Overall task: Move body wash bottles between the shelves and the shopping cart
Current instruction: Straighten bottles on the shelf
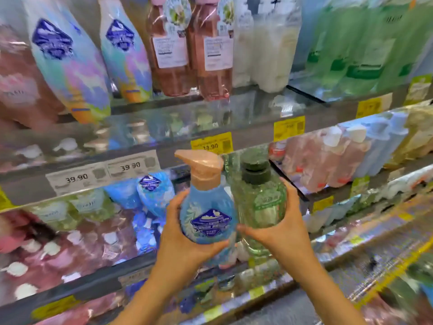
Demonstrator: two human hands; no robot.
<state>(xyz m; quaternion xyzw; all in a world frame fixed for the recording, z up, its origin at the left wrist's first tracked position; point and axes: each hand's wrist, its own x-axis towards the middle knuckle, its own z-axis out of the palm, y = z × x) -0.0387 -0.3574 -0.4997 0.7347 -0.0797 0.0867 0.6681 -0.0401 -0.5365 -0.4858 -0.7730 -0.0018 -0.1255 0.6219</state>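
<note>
Right now the blue body wash bottle (207,214) with the peach pump top is sitting upright in the left hand (185,233), whose grip is wrapping its lower belly, fingers curling under and round the base so the label is facing the camera. Just beside it on the right, and touching or nearly touching it, the green body wash bottle (260,205) with the dark cap is standing upright in the right hand (285,228), whose grip is clamping its far right side with the thumb coming round the near lower edge. Both are being held at chest height in front of the shelves, not resting on any shelf; the low grasp is probably keeping the heavy bases supported and the pump heads free.

Behind them, the middle shelf (164,158) is carrying yellow and white price tags (212,145), one reading 38.90, two reading 39.90. Above, tall pastel bottles (70,66) are leaning at the left, with pinkish bottles (194,55) to their right. Lower left, blue refill pouches (152,191) are standing behind the shelf edge.

No shopping cart is showing, so I cannot tell which way the bottles are travelling.
</note>
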